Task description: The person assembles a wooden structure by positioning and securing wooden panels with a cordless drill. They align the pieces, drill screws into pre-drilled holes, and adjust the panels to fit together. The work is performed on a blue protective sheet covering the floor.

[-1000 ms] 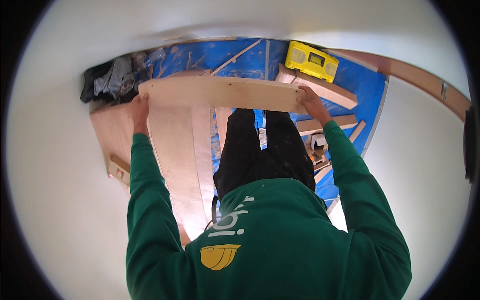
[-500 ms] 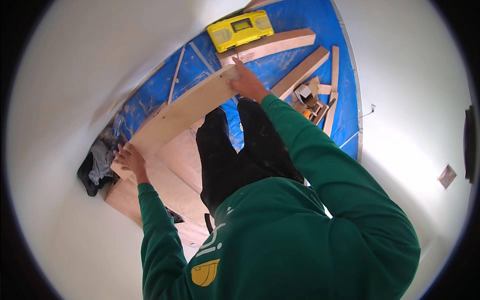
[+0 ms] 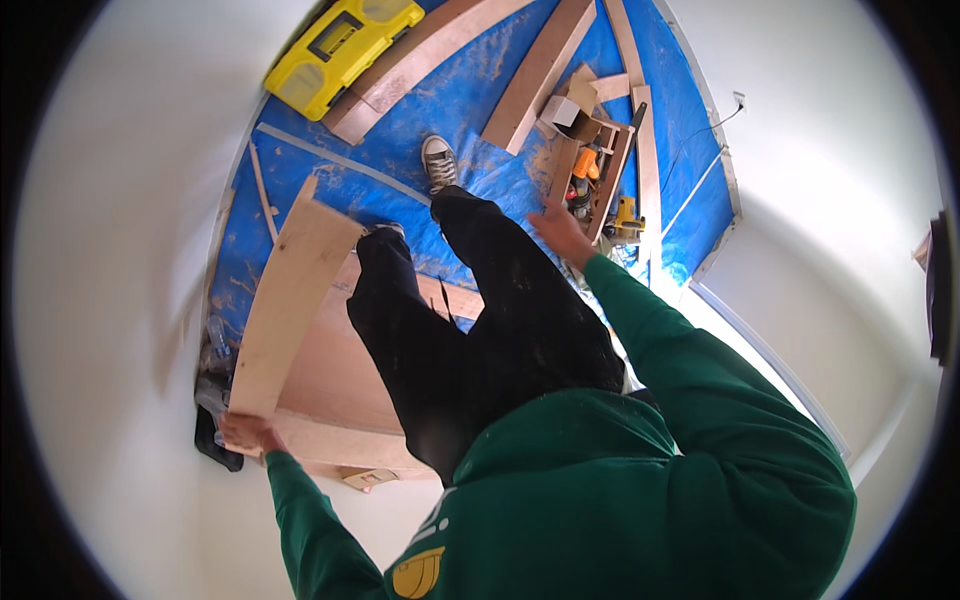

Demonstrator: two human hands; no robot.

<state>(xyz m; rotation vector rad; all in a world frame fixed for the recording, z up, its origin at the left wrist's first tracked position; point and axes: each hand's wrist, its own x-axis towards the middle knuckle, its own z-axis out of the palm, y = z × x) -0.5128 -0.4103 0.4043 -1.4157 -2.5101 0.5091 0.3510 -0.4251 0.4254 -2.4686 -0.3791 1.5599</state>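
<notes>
A pale wooden board (image 3: 285, 300) slants away from me on the left, over a larger brown wooden panel piece (image 3: 345, 360). My left hand (image 3: 250, 432) grips its near end, with the fingers partly hidden. The far end of the board has no hand on it. My right hand (image 3: 560, 232) is off the board, fingers stretched out and holding nothing, above the floor beside an open wooden toolbox (image 3: 612, 185). Inside that box are tools, among them an orange-handled one (image 3: 586, 163).
Blue sheeting (image 3: 400, 110) with sawdust covers the floor. A yellow tool case (image 3: 340, 50) sits at the far left beside a curved timber (image 3: 420, 60). More timber (image 3: 540, 75) lies far ahead. A yellow power tool (image 3: 628, 215) is right of the toolbox. White walls flank me.
My right hand has let go of the board's far end and moved right, towards the toolbox. The board now points more directly away from me. My view has turned rightward.
</notes>
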